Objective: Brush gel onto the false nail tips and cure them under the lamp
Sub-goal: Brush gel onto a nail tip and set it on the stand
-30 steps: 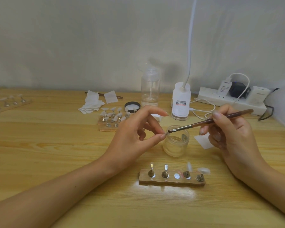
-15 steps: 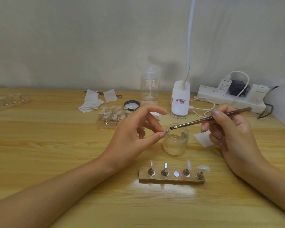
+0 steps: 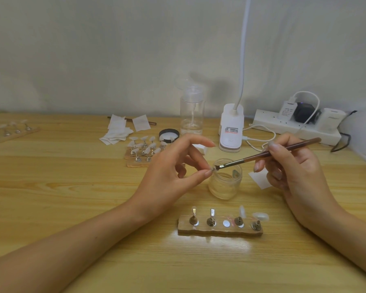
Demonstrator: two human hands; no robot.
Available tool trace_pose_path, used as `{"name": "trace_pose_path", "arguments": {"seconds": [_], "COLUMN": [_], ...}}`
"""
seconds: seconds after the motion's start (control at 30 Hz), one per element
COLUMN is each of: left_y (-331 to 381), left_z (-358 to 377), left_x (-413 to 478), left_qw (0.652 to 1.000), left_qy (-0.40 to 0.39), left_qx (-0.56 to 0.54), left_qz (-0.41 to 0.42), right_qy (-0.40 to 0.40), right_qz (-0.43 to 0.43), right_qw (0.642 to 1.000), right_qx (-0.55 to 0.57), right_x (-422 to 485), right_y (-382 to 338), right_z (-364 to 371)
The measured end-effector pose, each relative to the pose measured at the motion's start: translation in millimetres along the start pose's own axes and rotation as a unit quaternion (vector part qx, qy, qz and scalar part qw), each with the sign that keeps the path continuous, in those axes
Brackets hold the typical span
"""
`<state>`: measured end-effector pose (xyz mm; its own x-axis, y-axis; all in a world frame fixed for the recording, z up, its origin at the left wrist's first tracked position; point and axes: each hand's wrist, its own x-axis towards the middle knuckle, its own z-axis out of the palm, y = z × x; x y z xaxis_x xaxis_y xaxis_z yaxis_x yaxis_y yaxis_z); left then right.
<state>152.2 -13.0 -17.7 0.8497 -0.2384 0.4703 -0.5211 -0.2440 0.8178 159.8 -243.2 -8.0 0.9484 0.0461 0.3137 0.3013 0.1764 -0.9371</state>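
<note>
Landmark: glass jar [image 3: 225, 182], open, mid-table. The left hand [image 3: 173, 172] hovers just left of the jar; thumb and one fingertip pinch a nail tip [image 3: 213, 169] at the jar's left rim, with the other fingers fanned loose. The tip is tiny and barely resolved. The right hand [image 3: 294, 166], right of the jar, grips the brush [image 3: 268, 153] pen-fashion, fingers curled round the handle. The bristles cross above the jar mouth and meet the pinched tip. A wooden stand [image 3: 220, 230] lies in front of the jar, nearer the person; the lamp base [image 3: 230, 130] stands behind it. Risks, as judged: brush pressure against so narrow a pinch could flick the tip into the jar; excess gel could run onto the pinching fingers; uncured gel would smear if regripped.
</note>
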Motion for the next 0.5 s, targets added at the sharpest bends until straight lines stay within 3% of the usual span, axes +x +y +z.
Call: {"name": "trace_pose_path", "arguments": {"seconds": [0.5], "left_y": [0.4], "left_z": [0.1], "left_x": [0.1], "left_qw": [1.000], "left_qy": [0.000], "left_qx": [0.000], "left_qz": [0.001], "right_qy": [0.004], "right_qz": [-0.012], "right_qw": [1.000], "right_qx": [0.017], "right_x": [-0.1], "right_y": [-1.3], "right_z": [-1.1]}}
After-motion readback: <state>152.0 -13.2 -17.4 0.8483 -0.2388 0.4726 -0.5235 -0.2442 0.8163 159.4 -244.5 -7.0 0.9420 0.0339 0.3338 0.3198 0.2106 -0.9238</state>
